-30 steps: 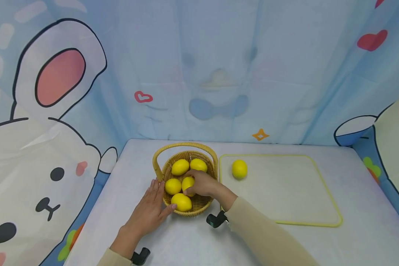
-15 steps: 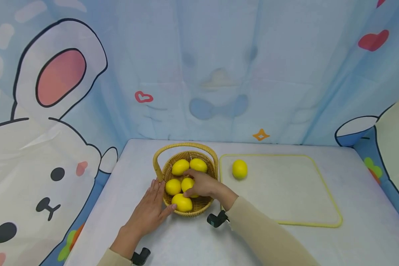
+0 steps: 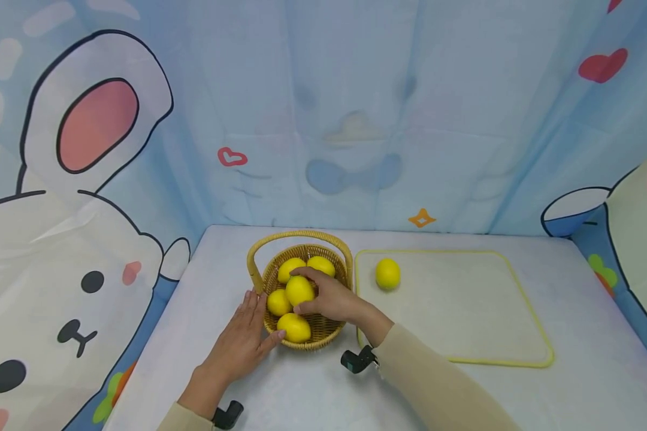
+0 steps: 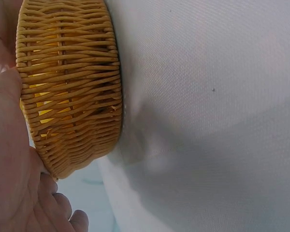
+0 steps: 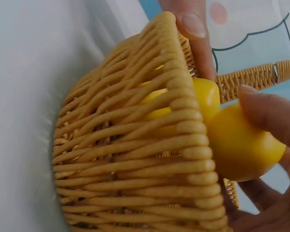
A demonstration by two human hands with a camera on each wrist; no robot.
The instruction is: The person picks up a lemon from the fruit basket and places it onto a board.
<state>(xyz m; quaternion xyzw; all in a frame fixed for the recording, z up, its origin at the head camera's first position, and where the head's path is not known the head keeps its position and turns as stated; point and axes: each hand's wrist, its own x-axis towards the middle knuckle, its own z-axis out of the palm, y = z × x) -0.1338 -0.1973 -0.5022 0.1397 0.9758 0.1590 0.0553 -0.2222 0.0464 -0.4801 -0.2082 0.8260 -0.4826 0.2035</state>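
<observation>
A round wicker basket [image 3: 319,343] with an arched handle [image 3: 302,234] holds several yellow lemons. My right hand [image 3: 335,299] pinches one lemon [image 3: 299,290] between thumb and fingers above the others. In the right wrist view that lemon [image 5: 244,145] is level with the basket's rim [image 5: 183,111], with another lemon [image 5: 205,99] close behind. My left hand [image 3: 236,338] rests against the basket's left side, fingers straight. Its thumb [image 4: 7,84] touches the rim in the left wrist view, where the wicker wall [image 4: 72,96] hides most of the fruit.
Right of the basket lies a pale, yellow-edged board [image 3: 463,311] with a single lemon [image 3: 388,274] near its upper left corner. A white cloth [image 3: 302,395] covers the table. Behind it hangs a blue printed curtain [image 3: 356,78].
My right hand has raised the lemon out from among the others, shifting it slightly up and left in the head view. The left hand and basket have stayed put.
</observation>
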